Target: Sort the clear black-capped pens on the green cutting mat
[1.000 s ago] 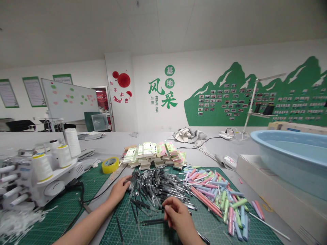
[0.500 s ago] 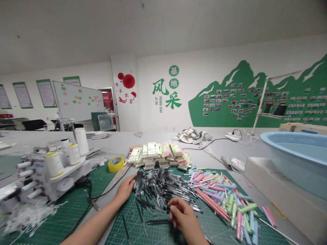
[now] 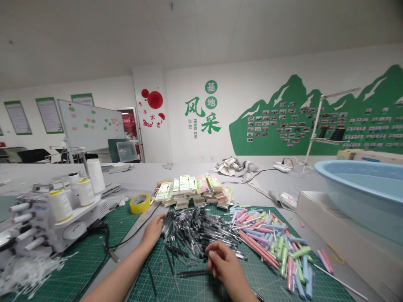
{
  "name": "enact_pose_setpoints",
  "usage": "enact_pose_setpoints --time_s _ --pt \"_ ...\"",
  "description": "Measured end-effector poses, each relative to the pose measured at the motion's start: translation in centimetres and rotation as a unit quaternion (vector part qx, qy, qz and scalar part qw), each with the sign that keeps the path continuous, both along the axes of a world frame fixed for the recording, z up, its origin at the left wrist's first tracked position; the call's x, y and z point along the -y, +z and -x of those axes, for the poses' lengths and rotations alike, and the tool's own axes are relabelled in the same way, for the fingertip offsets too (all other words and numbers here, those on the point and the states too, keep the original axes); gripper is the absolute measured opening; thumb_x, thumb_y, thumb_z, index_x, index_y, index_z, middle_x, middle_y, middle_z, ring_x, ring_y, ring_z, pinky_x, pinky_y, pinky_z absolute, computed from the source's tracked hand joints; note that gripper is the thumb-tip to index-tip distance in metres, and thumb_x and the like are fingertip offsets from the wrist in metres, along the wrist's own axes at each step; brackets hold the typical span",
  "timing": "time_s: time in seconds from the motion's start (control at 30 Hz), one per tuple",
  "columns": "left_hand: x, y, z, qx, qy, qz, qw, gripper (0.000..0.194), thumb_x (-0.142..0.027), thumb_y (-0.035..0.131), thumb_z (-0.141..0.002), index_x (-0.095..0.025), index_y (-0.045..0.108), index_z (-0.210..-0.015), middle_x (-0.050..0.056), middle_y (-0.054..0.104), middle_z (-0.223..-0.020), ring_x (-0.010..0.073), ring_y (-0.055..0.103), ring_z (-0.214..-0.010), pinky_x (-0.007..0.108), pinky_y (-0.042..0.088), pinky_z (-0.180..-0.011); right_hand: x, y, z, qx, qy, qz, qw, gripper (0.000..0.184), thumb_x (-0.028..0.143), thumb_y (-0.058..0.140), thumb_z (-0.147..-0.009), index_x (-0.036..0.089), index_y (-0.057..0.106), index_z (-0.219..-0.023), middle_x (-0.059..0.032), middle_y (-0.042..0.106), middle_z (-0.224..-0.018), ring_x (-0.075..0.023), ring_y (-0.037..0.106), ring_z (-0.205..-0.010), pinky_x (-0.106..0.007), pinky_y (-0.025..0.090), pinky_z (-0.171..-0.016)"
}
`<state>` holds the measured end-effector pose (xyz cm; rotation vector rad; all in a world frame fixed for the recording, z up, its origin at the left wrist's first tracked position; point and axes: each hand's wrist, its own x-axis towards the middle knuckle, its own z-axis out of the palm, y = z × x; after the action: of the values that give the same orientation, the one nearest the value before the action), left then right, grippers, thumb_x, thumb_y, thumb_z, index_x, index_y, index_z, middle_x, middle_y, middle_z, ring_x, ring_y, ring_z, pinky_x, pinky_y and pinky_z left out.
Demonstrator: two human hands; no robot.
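My left hand (image 3: 154,230) rests at the left edge of a heap of black and clear pens (image 3: 201,228), its fingers closed round a bundle of black pens (image 3: 168,222). In front of the heap, my right hand (image 3: 227,265) hovers low over the green cutting mat (image 3: 163,289) with thumb and fingers curled together. Whatever lies between those fingertips is hidden. A black pen (image 3: 193,274) lies on the mat, one end reaching the right hand's fingers; I cannot tell whether they touch it. Several thin black pieces (image 3: 152,280) lie loose near the left forearm.
Pastel pens (image 3: 277,239) are piled to the right. Stacked small boxes (image 3: 189,184) stand behind the heap, beside a roll of yellow tape (image 3: 140,203). A sewing machine (image 3: 72,218) with thread cones is at left. A blue basin (image 3: 362,184) sits on a white box (image 3: 330,226) at right.
The view has turned slightly right, so things appear a little further left. Both hands keep nearly the same pose and place at the pen heap.
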<state>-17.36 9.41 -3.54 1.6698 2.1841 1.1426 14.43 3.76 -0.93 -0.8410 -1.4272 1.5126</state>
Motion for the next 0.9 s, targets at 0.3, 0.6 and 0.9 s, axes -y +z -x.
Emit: enact_pose_setpoints --time_s 0.3,0.6,0.9 --pt "0.4 0.2 -0.3 -0.011 0.064 -0.006 0.998 0.033 -0.026 0.037 -0.083 -0.017 0.063 -0.102 0.007 0.067 -0.104 0.0225 0.061 -0.097 0.032 0.045 -0.084 -0.9 0.8 -1.3 0.007 -0.047 -0.02 0.999 0.02 0.036 0.053 -0.077 0.017 0.055 -0.084 0.0031 0.057 -0.055 -0.0071 0.044 -0.04 -0.018 0.025 -0.039" --pt "1.3 6.7 -2.6 -0.117 -0.067 -0.054 0.989 0.022 -0.027 0.048 -0.076 -0.021 0.066 -0.088 0.004 0.067 -0.088 0.0209 0.059 -0.082 0.031 0.042 -0.078 -1.4 2.0 -2.5 0.088 -0.118 -0.097 0.984 0.015 0.032 0.049 -0.079 0.019 0.057 -0.081 0.0025 0.057 -0.059 -0.0119 0.048 -0.047 -0.023 0.035 -0.046" --pt "2.4 6.2 -6.6 -0.075 -0.131 -0.073 0.986 0.018 -0.024 0.05 -0.077 -0.023 0.068 -0.081 0.003 0.066 -0.088 0.0211 0.057 -0.088 0.031 0.041 -0.08 -0.7 2.8 -3.4 0.303 -0.15 -0.268 0.902 0.021 0.011 0.047 -0.071 0.023 0.061 -0.08 -0.0024 0.062 -0.081 -0.0195 0.057 -0.078 -0.028 0.041 -0.07"
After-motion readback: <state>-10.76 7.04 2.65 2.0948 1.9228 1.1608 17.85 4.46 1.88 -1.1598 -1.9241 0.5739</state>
